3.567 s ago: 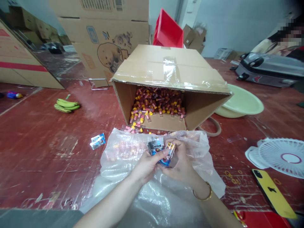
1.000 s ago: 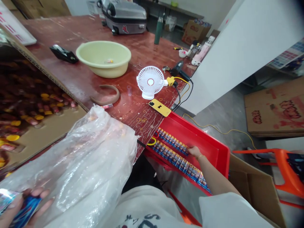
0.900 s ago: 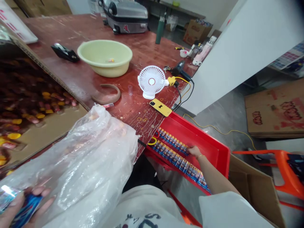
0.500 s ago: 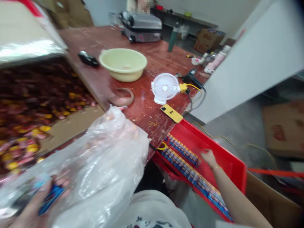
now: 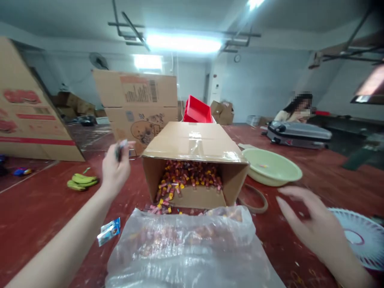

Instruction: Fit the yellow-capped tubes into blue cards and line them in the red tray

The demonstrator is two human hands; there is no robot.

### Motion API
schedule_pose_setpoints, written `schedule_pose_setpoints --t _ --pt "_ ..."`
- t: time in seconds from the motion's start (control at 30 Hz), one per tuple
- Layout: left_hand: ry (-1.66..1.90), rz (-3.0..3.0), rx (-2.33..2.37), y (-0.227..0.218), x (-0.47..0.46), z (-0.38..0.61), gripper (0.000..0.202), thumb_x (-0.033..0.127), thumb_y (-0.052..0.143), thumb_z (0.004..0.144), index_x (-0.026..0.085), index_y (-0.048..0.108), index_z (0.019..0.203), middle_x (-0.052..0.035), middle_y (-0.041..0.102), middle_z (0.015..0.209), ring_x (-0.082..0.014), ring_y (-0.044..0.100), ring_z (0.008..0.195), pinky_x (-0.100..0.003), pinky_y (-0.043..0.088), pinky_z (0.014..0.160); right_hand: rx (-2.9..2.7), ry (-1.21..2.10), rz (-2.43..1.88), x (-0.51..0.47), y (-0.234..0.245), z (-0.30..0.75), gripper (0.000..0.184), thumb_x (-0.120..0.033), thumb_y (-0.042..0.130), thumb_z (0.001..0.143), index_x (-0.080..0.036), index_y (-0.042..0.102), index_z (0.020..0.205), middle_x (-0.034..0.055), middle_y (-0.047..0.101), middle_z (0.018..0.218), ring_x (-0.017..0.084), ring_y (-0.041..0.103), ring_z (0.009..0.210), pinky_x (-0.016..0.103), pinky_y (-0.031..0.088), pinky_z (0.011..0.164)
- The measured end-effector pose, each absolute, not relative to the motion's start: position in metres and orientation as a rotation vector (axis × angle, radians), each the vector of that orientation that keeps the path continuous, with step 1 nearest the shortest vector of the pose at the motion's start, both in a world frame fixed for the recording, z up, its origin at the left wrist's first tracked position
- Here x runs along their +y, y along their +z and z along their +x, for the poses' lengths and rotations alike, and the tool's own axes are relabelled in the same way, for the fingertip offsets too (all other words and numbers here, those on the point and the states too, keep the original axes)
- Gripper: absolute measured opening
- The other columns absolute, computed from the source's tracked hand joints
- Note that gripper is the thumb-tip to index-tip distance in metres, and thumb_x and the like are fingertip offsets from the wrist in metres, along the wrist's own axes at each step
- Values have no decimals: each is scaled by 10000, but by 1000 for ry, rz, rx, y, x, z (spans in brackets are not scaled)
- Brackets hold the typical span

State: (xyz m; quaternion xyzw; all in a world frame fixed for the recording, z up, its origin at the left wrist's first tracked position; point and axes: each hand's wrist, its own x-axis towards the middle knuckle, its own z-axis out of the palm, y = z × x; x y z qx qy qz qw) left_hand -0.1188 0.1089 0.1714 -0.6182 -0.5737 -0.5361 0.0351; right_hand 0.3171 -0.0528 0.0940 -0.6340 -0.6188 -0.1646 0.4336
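Two hands apart: left hand point(image 5: 114, 173) pinches a small glossy packet point(image 5: 121, 147), right hand point(image 5: 312, 224) spread.

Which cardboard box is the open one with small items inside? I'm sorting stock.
The box lying on its side mid-table, its open mouth showing red and yellow pieces; the taller boxes behind it show only printed sides.

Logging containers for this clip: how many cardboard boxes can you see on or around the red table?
At least 4: the open box of small packets lying on its side at centre, a printed box behind it, a large box far left, a small box far back; others may be hidden.
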Motion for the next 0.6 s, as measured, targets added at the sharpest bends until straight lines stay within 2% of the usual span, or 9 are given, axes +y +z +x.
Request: schedule_pose_setpoints --t 0.07,0.13,0.2,0.27,0.33,0.4,0.5,0.6 --pt "-1446 -1924 -1958 199 147 -115 366 361 326 984 179 554 1205 -88 622 1260 -189 568 1148 -303 418 976 -1522 -390 -1628 19 139 298 349 -435 523 837 -178 596 1060 112 650 1078 248 618 1011 364 486 898" --pt "-1337 -1970 -2093 215 184 -106 311 339 419 958 152 608 1121 -127 670 1157 -230 609 1086 -328 458 921 -1475 -294 -1894 87 173 282 428 -397 520 851 -133 551 1186 152 616 1193 264 574 1129 360 445 965" --pt "-1214 -1986 -2252 217 214 -94 264 313 530 913 118 637 1055 -169 676 1100 -266 629 1040 -366 487 880 -1396 -149 -2154 140 190 270 518 -402 507 865 -58 522 1252 220 597 1228 301 566 1162 383 442 967" --pt "-1115 -1966 -2388 210 233 -83 282 324 584 891 116 623 1078 -141 663 1089 -258 639 996 -417 509 859 -1357 -36 -2281 172 191 263 520 -401 493 873 -7 574 1203 265 627 1167 322 606 1113 390 474 922" --pt "-1053 -1949 -2456 198 240 -76 314 345 593 891 135 600 1124 -109 640 1110 -239 635 975 -442 520 850 -1354 20 -2331 186 180 263 485 -406 463 887 -24 645 1125 256 661 1111 313 637 1075 380 490 905" --pt "-1015 -1949 -2458 188 238 -73 334 353 570 904 145 575 1165 -102 627 1130 -234 629 979 -453 517 859 -1343 42 -2378 187 167 265 525 -453 405 904 -51 672 1111 241 664 1129 316 629 1098 393 481 931" --pt "-969 -1976 -2404 180 227 -74 328 291 502 930 111 528 1202 -159 633 1145 -270 626 1027 -451 493 887 -1339 40 -2415 181 156 268 671 -542 318 907 -16 657 1148 268 630 1186 362 591 1146 440 461 955" --pt "-933 -2006 -2348 180 219 -73 310 187 436 907 82 498 1193 -243 635 1146 -321 620 1072 -418 476 884 -1352 12 -2419 176 155 267 739 -590 306 894 11 648 1156 294 615 1194 382 584 1144 452 458 952"
